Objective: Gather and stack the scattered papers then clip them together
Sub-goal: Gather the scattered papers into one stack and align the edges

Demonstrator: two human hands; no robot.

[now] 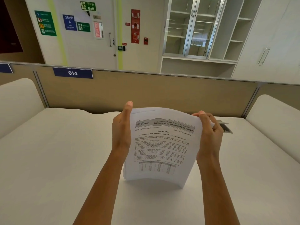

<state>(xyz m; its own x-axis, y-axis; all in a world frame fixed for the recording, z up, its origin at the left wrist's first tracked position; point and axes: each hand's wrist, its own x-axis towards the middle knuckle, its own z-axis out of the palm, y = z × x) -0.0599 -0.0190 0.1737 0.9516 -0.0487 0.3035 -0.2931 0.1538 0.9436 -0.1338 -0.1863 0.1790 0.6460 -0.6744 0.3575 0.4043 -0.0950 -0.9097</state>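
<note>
i am standing at a white desk bounded by a tan partition carrying a blue plate marked 014 at about 11 o'clock. beyond the partition, a door with a fire exit sign is showing at 12 o'clock, and glass-fronted cabinets are sitting at 1 o'clock. a grey cable port is lying open in the desk at 3 o'clock from the papers.

the stack of papers is standing on edge at the centre of the desk, lower edge resting on the surface, sheets bowing toward me, printed face legible as a media release. sheet edges at the bottom are appearing slightly uneven.

my left hand is pressing flat against the stack's 9 o'clock edge, thumb up along it, remaining fingers hidden behind the sheets. my right hand is gripping the 3 o'clock edge near the top corner, thumb in front, fingers curling behind. both hands are closing on the stack.
</note>
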